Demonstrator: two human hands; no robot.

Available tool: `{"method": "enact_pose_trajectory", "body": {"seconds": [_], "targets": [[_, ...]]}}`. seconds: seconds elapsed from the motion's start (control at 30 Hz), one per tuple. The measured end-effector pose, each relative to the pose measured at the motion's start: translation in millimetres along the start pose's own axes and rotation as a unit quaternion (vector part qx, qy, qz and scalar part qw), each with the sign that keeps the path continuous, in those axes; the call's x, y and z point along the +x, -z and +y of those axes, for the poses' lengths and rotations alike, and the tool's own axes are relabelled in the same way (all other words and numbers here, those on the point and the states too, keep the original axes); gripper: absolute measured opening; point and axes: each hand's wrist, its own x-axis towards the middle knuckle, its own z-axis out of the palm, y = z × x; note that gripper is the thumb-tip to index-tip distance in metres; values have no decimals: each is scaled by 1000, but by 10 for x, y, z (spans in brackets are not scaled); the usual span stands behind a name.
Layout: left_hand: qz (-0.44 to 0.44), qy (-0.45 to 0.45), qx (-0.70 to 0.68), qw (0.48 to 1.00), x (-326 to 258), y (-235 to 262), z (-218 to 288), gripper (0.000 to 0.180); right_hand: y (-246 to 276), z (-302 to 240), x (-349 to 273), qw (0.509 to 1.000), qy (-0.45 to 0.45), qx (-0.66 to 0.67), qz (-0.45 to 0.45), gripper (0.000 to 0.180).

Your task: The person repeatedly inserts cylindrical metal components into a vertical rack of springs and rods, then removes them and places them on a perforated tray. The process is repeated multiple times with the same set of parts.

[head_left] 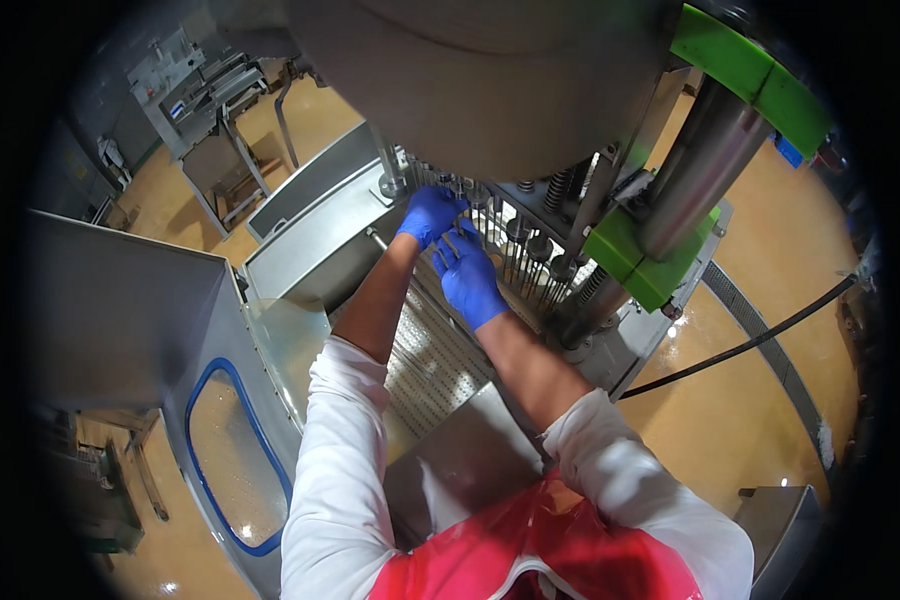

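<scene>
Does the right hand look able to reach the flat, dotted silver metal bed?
Probably yes: the blue-gloved right hand is near the dotted bed, and nothing visible blocks the way down.

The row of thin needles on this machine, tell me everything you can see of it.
The needles look like slim, straight, silvery metal rods, packed closely in a row under round metal knobs. They hang roughly upright below the big grey housing, near the perforated metal bed. Their lower tips are indistinct. The blue-gloved left grip and right grip are at the row's left end; whether they touch a needle is unclear.
</scene>
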Motion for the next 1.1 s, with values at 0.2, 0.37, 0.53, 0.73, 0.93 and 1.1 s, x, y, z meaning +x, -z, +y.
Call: {"method": "enact_pose_trajectory", "body": {"seconds": [0.2, 0.37, 0.53, 0.73, 0.93, 1.1], "targets": [[-73, -74, -77, 992, -184, 245, 142, 39, -119, 205, 486, 988, 49, 147, -23, 56], [-39, -83, -80, 993, -9, 323, -14, 39, -467, 356, 669, 972, 98, 213, -27, 39], [63, -165, 41, 983, -78, 602, 263, 34, -558, 177, 716, 970, 67, 235, 11, 18], [253, -205, -30, 945, -549, 1082, 1416, 33, -772, 140, 601, 962, 39, 237, 131, 13], [149, -185, -44, 970, -19, 999, 1556, 36, -429, 118, 1018, 975, 72, 187, 92, 16], [190, -163, -24, 968, -45, 1032, 1435, 37, -614, 68, 665, 975, 10, 221, 38, 32]]}}
